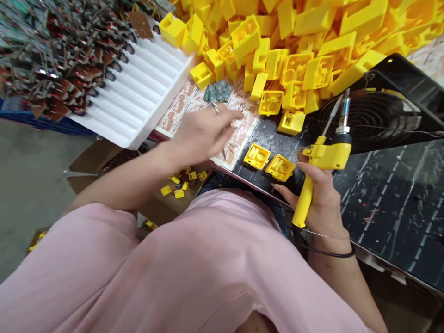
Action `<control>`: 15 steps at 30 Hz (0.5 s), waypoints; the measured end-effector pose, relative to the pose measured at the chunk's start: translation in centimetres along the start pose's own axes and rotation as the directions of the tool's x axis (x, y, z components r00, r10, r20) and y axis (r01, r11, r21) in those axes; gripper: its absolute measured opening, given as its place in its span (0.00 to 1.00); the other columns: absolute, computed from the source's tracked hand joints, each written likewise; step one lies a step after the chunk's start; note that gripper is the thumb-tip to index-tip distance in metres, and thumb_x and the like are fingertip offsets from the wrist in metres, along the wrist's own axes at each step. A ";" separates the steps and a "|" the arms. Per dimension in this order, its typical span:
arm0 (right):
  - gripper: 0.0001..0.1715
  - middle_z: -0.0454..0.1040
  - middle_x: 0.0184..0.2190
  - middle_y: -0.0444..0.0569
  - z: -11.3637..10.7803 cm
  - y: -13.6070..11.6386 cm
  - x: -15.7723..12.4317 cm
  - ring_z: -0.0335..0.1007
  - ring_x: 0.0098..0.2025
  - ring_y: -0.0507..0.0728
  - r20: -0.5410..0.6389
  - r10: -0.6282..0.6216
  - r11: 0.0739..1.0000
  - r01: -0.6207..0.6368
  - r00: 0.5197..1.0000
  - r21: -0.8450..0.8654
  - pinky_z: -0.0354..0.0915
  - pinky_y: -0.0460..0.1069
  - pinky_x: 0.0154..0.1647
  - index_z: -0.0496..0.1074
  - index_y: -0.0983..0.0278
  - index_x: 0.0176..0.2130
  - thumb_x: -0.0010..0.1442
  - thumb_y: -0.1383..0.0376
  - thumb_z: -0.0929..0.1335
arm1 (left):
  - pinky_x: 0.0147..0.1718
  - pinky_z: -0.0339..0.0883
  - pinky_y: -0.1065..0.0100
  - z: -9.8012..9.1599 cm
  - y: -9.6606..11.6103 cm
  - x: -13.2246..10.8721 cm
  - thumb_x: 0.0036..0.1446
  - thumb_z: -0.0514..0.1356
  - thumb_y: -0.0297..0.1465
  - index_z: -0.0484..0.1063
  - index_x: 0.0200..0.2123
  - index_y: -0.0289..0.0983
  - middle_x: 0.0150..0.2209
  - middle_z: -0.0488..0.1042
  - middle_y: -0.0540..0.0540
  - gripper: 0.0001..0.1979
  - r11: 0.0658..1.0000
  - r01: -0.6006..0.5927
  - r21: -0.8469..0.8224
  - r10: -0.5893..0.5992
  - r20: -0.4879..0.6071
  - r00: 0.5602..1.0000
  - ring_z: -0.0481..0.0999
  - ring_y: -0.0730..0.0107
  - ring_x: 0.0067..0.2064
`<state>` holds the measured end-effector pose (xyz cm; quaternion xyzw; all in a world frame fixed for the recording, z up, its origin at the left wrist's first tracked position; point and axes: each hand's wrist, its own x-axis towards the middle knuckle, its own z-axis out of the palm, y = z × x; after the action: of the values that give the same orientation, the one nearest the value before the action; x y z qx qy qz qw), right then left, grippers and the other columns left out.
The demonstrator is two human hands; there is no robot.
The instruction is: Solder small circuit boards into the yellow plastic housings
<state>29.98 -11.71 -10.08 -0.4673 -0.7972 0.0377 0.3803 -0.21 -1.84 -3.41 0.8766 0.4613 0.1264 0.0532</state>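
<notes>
My left hand [204, 129] is over the patterned board at the table's edge, slightly blurred. Its fingers reach to the right and look apart, and I make out nothing held in them. A ring is on one finger. Just beyond it lies a small cluster of green circuit boards [218, 91]. My right hand [321, 199] is wrapped round the handle of a yellow soldering gun [328, 156], its metal tip pointing up and away. Between my hands, two open yellow plastic housings [257, 156] lie side by side on the black mat, their hollow insides facing up.
Many yellow housings [287, 27] are heaped at the back. A black fan [378, 111] stands right. At left, a white ribbed foam tray [138, 88] carries a pile of wired circuit boards [69, 60]. A cardboard box [159, 203] with small yellow parts is below the table edge.
</notes>
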 end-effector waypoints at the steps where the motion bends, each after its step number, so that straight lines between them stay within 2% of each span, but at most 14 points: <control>1: 0.44 0.77 0.60 0.58 0.0 -0.2 0.2 0.78 0.58 0.69 -0.001 -0.006 1.000 0.006 1.000 -0.003 0.75 0.66 0.59 0.63 0.57 0.67 0.59 0.56 0.80 | 0.50 0.70 0.57 -0.6 -1.2 0.1 0.72 0.49 0.39 0.77 0.59 0.40 0.50 0.82 0.41 0.22 1.000 -0.008 -0.002 0.008 -0.018 1.000 0.81 0.56 0.51; 3: 0.44 0.77 0.59 0.58 0.4 -0.8 0.9 0.78 0.57 0.69 0.000 -0.026 1.000 0.026 1.000 -0.010 0.75 0.67 0.59 0.63 0.57 0.66 0.59 0.54 0.80 | 0.60 0.67 0.51 -1.2 -3.1 0.5 0.68 0.53 0.38 0.80 0.54 0.43 0.54 0.81 0.42 0.19 0.998 -0.067 -0.010 0.068 0.009 0.998 0.77 0.53 0.59; 6: 0.37 0.79 0.50 0.54 1.8 -1.6 2.2 0.79 0.52 0.66 0.039 -0.067 0.997 0.068 0.997 -0.044 0.74 0.65 0.58 0.64 0.57 0.64 0.63 0.52 0.77 | 0.67 0.61 0.44 -0.4 -4.1 1.3 0.62 0.60 0.37 0.80 0.51 0.44 0.56 0.81 0.45 0.16 0.987 -0.156 -0.024 0.158 0.106 0.982 0.72 0.48 0.66; 9: 0.27 0.78 0.41 0.48 3.3 -2.1 3.2 0.79 0.46 0.62 0.089 -0.100 0.987 0.110 0.991 -0.116 0.73 0.61 0.58 0.65 0.57 0.62 0.69 0.54 0.72 | 0.69 0.56 0.36 0.4 -5.0 2.9 0.60 0.62 0.35 0.82 0.44 0.41 0.50 0.84 0.43 0.12 0.991 -0.126 0.046 0.118 0.144 0.982 0.75 0.46 0.62; 11: 0.22 0.77 0.38 0.46 4.0 -2.0 3.6 0.78 0.42 0.60 0.093 -0.116 0.976 0.131 0.989 -0.173 0.74 0.57 0.51 0.66 0.58 0.61 0.72 0.58 0.69 | 0.69 0.57 0.35 -0.3 -6.0 4.7 0.61 0.62 0.36 0.82 0.43 0.39 0.47 0.84 0.43 0.11 0.999 -0.024 0.046 0.021 0.059 0.998 0.79 0.50 0.56; 12: 0.20 0.76 0.37 0.46 4.2 -1.9 3.7 0.78 0.41 0.60 0.078 -0.121 0.969 0.135 0.990 -0.206 0.74 0.55 0.47 0.66 0.58 0.61 0.73 0.59 0.68 | 0.68 0.61 0.37 -1.1 -6.7 5.7 0.61 0.62 0.36 0.81 0.46 0.39 0.46 0.85 0.44 0.13 0.999 0.045 -0.020 -0.046 -0.020 0.999 0.80 0.53 0.53; 14: 0.19 0.76 0.36 0.46 4.3 -1.6 3.8 0.76 0.37 0.59 0.041 -0.115 0.956 0.122 0.993 -0.267 0.72 0.53 0.41 0.67 0.58 0.61 0.73 0.59 0.68 | 0.60 0.73 0.46 -3.1 -7.8 7.6 0.62 0.63 0.36 0.78 0.52 0.37 0.48 0.84 0.45 0.17 0.944 0.128 -0.305 -0.179 -0.145 0.973 0.82 0.60 0.49; 15: 0.20 0.76 0.37 0.46 4.3 -1.5 3.8 0.76 0.37 0.59 0.030 -0.110 0.952 0.114 0.993 -0.285 0.72 0.52 0.40 0.67 0.58 0.61 0.73 0.59 0.68 | 0.56 0.77 0.51 -4.1 -8.3 8.4 0.62 0.64 0.34 0.75 0.55 0.34 0.48 0.84 0.44 0.20 0.876 0.138 -0.462 -0.250 -0.191 0.949 0.83 0.61 0.48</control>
<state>25.09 -8.34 -10.25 -0.4712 -0.8221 -0.0966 0.3047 -3.39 9.69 0.23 0.7679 0.5095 0.3290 0.2063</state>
